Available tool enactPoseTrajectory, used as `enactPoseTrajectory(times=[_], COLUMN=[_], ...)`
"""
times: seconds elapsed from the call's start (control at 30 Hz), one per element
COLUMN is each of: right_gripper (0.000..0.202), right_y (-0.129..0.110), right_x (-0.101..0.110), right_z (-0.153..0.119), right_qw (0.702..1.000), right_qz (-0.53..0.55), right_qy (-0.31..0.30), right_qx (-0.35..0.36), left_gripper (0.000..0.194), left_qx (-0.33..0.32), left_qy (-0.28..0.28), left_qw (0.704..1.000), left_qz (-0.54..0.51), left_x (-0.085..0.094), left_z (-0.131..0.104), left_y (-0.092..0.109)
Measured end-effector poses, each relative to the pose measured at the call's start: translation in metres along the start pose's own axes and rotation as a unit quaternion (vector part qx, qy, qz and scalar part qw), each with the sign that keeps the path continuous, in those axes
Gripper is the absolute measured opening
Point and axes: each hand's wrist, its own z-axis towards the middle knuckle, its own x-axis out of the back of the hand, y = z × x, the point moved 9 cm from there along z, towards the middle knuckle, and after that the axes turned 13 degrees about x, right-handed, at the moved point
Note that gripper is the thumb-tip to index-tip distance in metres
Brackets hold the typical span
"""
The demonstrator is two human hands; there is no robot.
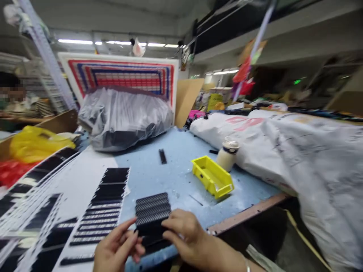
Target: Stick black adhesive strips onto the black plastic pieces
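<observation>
pinching black strip point(151, 229) crosswise between left hand point(117, 247) and right hand point(187, 231), just nearside of ribbed black stack point(153, 207) (joined or not, unclear).

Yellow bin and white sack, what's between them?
In the head view, a cream jar stands between them, with a small dark piece beside it.

- Blue surface point(147, 175) under the yellow bin point(213, 176)
- Cream container point(227, 156) just beside it
- Small black strip point(162, 156) left of it
- Grey bundle point(129, 119) beyond it, leftward
- Ribbed black pieces point(153, 207) nearer, leftward
</observation>
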Motion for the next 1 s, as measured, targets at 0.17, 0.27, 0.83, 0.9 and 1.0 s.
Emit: enactPoseTrajectory(times=[0.17,0.27,0.83,0.9,1.0], right_gripper=[0.026,0.024,0.027,0.026,0.024], right_y=[-0.001,0.007,0.090,0.094,0.099], right_x=[-0.006,0.000,-0.024,-0.029,-0.034], right_z=[0.006,0.005,-0.016,-0.015,-0.011], right_qw=[0.997,0.996,0.986,0.987,0.988], right_qz=[-0.024,-0.015,0.080,0.072,0.061], right_qy=[-0.041,-0.053,-0.121,-0.124,-0.123], right_qx=[0.059,0.073,-0.080,-0.074,-0.065], left_gripper=[0.048,0.046,0.012,0.007,0.006], left_qx=[0.027,0.038,-0.137,-0.142,-0.141], left_qy=[-0.023,-0.024,0.059,0.063,0.066], left_qw=[0.999,0.999,0.858,0.843,0.837], left_qz=[-0.013,0.012,0.492,0.515,0.525], left_x=[-0.006,-0.004,0.004,0.001,-0.001], left_z=[0.010,0.014,0.058,0.061,0.066], left_y=[-0.005,-0.006,0.002,0.000,0.000])
